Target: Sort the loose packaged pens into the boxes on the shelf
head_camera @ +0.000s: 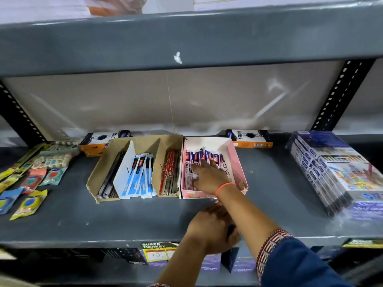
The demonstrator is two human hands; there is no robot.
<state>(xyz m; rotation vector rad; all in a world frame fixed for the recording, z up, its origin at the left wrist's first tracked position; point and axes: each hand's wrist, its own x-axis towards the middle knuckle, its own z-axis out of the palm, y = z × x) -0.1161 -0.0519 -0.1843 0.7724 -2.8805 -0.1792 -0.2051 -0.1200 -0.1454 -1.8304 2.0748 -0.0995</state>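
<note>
Shelf: a grey metal shelf (pixel 128 216) carries two open boxes side by side near its middle, their walls touching.
Pink box: the pink box (pixel 236 160) on the right holds a row of packaged pens (pixel 204 156) in blue, red and white wrappers, lying lengthwise.
Brown box: the cardboard box (pixel 97 172) on the left is split by dividers; dark pens (pixel 109 179) fill its left slot, blue-and-white packets (pixel 141 175) the middle, red-packaged pens (pixel 171 170) the right.
Right hand: the right hand (pixel 209 175) reaches into the pink box, fingers spread and lying flat on the packets there; a thin orange band circles its wrist, and whether it grips any packet cannot be told.
Left hand: the left hand (pixel 211 226) is low over the front of the shelf below the pink box, blurred, fingers curled; something dark shows at its right edge, and what it holds cannot be told.
Left of shelf: loose coloured sachets (pixel 31 179).
Right of shelf: a wrapped stack of boxes (pixel 335 170).
Behind: two orange-and-white cartons (pixel 248 138).
</note>
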